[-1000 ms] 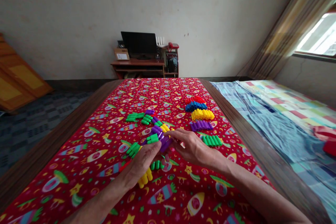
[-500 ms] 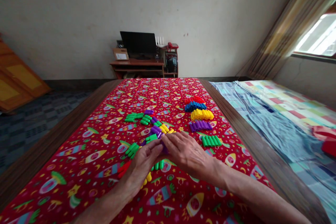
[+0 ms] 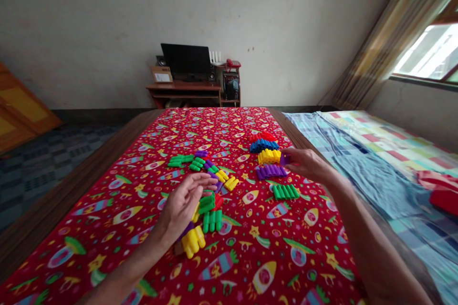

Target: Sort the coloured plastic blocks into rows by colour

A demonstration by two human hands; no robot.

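My right hand point(image 3: 304, 163) is closed on a purple plastic block point(image 3: 284, 158), holding it with the fingertips at the right end of the yellow row point(image 3: 269, 156) and just above the purple row point(image 3: 271, 171). Over the loose pile, my left hand point(image 3: 182, 200) is open, its fingers stretched and slightly curved. Near its thumb lies a green ribbed block point(image 3: 206, 203), partly in front of a red one. Another green block point(image 3: 212, 220) and a yellow block point(image 3: 193, 241) sit closer to me. Some pieces are hidden under the left hand.
Beyond the purple and yellow rows lie a blue row point(image 3: 264, 146) and a red row point(image 3: 262, 137); a green row point(image 3: 285, 192) is nearest. Loose green pieces point(image 3: 181, 159) lie left of centre. A patterned red cloth point(image 3: 257, 257) covers the table. A bed point(image 3: 386, 162) stands at right.
Both hands were together over the pile; my right hand has moved right and away to the rows with a purple block. My left hand has drawn slightly left, and its fingers have opened.
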